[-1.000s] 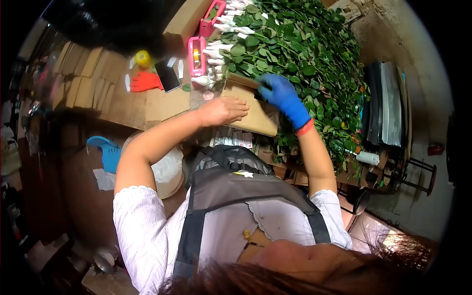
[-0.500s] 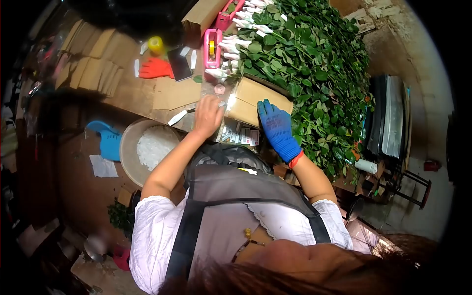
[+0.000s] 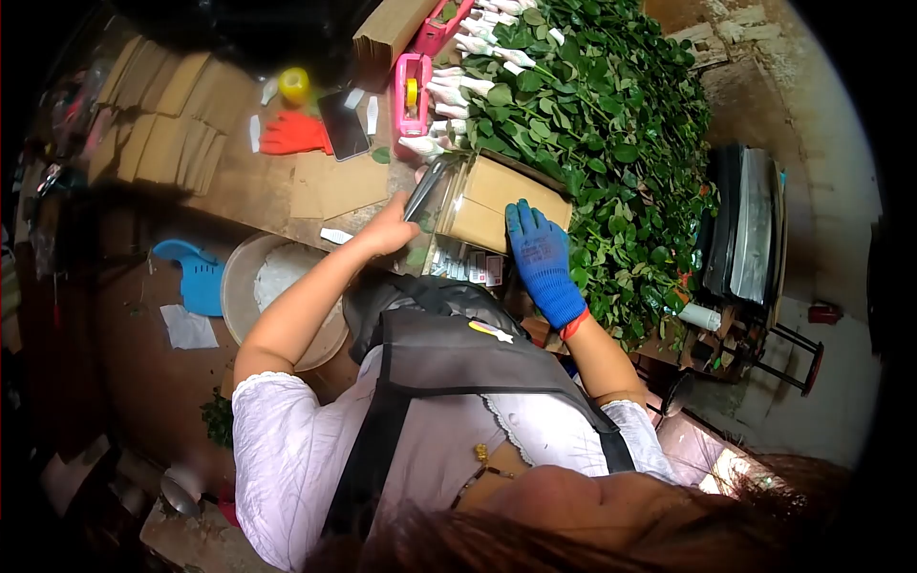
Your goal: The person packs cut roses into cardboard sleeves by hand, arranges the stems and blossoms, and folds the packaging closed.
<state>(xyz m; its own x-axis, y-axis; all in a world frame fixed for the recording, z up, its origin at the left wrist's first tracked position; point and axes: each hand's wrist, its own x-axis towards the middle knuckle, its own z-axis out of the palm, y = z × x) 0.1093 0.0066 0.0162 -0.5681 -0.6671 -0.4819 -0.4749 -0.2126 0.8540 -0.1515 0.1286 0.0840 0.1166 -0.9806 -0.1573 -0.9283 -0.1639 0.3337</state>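
My left hand (image 3: 390,229), bare, is closed around a long dark and silver tool that looks like a stapler (image 3: 426,191). Its far end reaches the left edge of a folded brown cardboard sheet (image 3: 485,202). My right hand (image 3: 538,250) wears a blue knitted glove and lies on the sheet's right side with its fingers stretched out flat. Leafy green stems (image 3: 611,181) spread out beyond and to the right of the cardboard. A white handle (image 3: 336,235) lies left of my left hand, the rest of it hidden.
A pink tape dispenser (image 3: 412,94), a phone (image 3: 344,126), a red glove (image 3: 292,134) and a yellow tape roll (image 3: 294,86) lie on the bench. Cardboard stacks (image 3: 164,143) stand at the left. A round tub (image 3: 234,304) with white material sits below the bench edge.
My left hand, empty beside the cardboard before, now holds the stapler-like tool against its left edge. My gloved right hand stays flat on the cardboard.
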